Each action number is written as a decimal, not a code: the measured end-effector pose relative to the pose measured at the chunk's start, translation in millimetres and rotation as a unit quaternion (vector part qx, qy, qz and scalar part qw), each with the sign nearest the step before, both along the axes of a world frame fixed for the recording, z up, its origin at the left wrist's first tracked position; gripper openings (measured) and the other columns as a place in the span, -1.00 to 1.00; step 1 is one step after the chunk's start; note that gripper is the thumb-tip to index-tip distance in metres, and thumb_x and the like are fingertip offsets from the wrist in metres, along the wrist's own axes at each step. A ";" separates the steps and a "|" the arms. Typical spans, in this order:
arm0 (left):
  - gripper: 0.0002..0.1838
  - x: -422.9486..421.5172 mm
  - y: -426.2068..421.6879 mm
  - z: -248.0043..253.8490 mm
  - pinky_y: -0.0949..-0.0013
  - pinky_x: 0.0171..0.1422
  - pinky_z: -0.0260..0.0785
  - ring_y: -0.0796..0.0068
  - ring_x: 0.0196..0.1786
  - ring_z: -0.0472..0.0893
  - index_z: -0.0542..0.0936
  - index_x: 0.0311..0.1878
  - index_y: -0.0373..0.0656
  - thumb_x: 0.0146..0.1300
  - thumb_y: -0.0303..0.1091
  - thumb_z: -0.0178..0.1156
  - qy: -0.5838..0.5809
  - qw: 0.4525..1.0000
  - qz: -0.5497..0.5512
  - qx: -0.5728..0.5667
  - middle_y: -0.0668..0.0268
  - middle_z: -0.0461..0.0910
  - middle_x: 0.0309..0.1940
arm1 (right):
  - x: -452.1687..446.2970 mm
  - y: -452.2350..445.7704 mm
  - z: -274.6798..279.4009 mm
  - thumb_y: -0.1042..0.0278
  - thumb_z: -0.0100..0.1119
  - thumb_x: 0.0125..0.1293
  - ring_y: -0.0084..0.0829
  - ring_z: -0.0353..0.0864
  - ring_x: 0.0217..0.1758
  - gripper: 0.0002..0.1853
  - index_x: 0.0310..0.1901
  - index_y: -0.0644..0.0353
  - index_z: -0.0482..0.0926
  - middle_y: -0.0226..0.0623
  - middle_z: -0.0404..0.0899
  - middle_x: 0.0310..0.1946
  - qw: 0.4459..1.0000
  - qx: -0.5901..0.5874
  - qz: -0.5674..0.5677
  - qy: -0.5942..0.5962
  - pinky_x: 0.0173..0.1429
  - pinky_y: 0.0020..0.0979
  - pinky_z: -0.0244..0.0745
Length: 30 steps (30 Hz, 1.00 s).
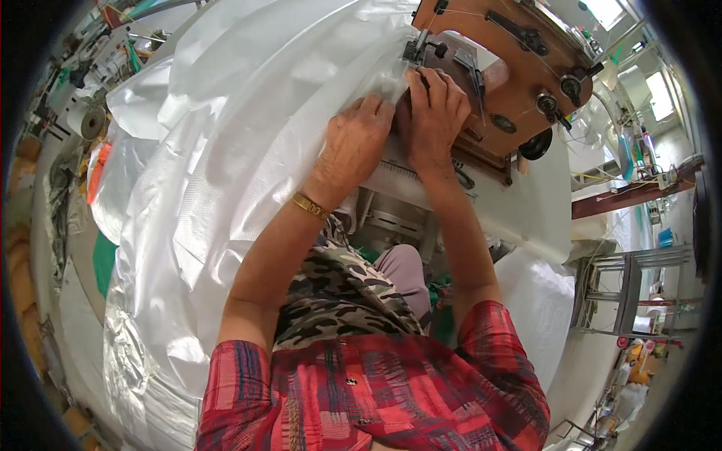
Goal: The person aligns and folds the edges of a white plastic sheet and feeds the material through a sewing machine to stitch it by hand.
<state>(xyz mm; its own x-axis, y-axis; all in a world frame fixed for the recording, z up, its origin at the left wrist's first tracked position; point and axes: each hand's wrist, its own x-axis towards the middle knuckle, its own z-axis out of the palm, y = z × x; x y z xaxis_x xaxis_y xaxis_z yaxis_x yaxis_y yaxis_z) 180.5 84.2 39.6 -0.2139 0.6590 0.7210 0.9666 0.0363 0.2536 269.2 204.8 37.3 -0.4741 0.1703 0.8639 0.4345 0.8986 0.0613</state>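
Observation:
A large white, shiny woven plastic sheet [226, 143] spreads in folds over the table and hangs down on the left. My left hand [359, 139], with a gold-coloured watch [310, 206] on its wrist, is closed on the sheet's edge, fingers curled under. Beside it, my right hand [435, 113] has its fingers bent and pinched at the same edge, just in front of the presser foot [413, 52]. A brown sewing machine [500, 83] stands at the upper right, its needle area close to my right fingertips. The fingertips of my left hand are partly hidden.
The machine's handwheel [535, 145] sticks out at right. A ruler strip [398, 169] runs along the white table's [526, 199] front edge. A metal-framed stand [632, 293] is at far right. A camouflage apron [346, 297] covers my lap.

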 end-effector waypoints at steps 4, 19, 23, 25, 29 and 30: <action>-0.82 -0.3 2.3 2.4 0.13 -0.19 0.51 0.11 -0.21 0.61 0.47 -0.21 -0.17 0.08 -0.56 0.11 -0.003 1.000 0.009 -0.006 0.19 0.50 -0.31 | 0.6 -1.7 1.4 0.35 0.33 0.02 -0.17 0.34 0.25 -0.44 0.14 0.06 0.45 -0.31 0.43 0.11 1.000 -0.010 0.006 -0.006 0.29 -0.09 0.12; -0.82 -7.7 9.8 15.4 0.16 -0.13 0.52 0.14 -0.17 0.63 0.47 -0.16 -0.19 0.14 -0.50 0.08 -0.001 1.000 0.014 -0.028 0.19 0.54 -0.21 | 0.1 -3.2 1.2 0.27 0.22 0.13 -0.19 0.32 0.27 -0.52 0.13 0.09 0.47 -0.32 0.42 0.14 1.000 -0.010 0.002 -0.020 0.30 -0.09 0.07; -0.86 -9.4 14.6 20.0 0.28 -0.20 0.56 0.22 -0.21 0.66 0.51 -0.25 -0.22 0.08 -0.51 0.13 0.043 0.998 0.040 -0.007 0.17 0.57 -0.28 | 0.8 -2.5 -1.0 0.28 0.18 0.18 -0.20 0.32 0.27 -0.55 0.13 0.12 0.48 -0.32 0.42 0.15 1.000 0.001 -0.001 -0.021 0.30 -0.11 0.07; -0.84 -9.9 16.5 19.0 0.29 -0.18 0.56 0.22 -0.21 0.67 0.53 -0.23 -0.23 0.08 -0.50 0.13 0.039 0.999 0.025 0.004 0.17 0.59 -0.27 | 2.5 -2.0 -3.2 0.28 0.17 0.19 -0.19 0.32 0.27 -0.56 0.13 0.12 0.47 -0.31 0.42 0.15 1.000 0.003 -0.004 -0.023 0.30 -0.10 0.07; -0.80 -13.0 17.8 16.9 0.28 -0.16 0.56 0.21 -0.22 0.67 0.55 -0.18 -0.26 0.08 -0.49 0.14 0.048 0.998 0.043 -0.003 0.16 0.59 -0.25 | -0.3 -4.8 -1.1 0.29 0.16 0.23 -0.22 0.32 0.29 -0.57 0.16 0.08 0.48 -0.35 0.44 0.17 0.999 -0.020 -0.017 -0.028 0.33 -0.14 0.05; -0.82 -12.3 17.0 19.5 0.23 -0.15 0.55 0.18 -0.21 0.66 0.51 -0.18 -0.23 0.12 -0.49 0.10 0.044 0.999 0.030 0.000 0.16 0.58 -0.25 | -1.1 -3.7 -2.8 0.29 0.16 0.23 -0.22 0.32 0.29 -0.57 0.16 0.08 0.48 -0.35 0.44 0.17 0.999 -0.021 -0.014 -0.028 0.33 -0.14 0.05</action>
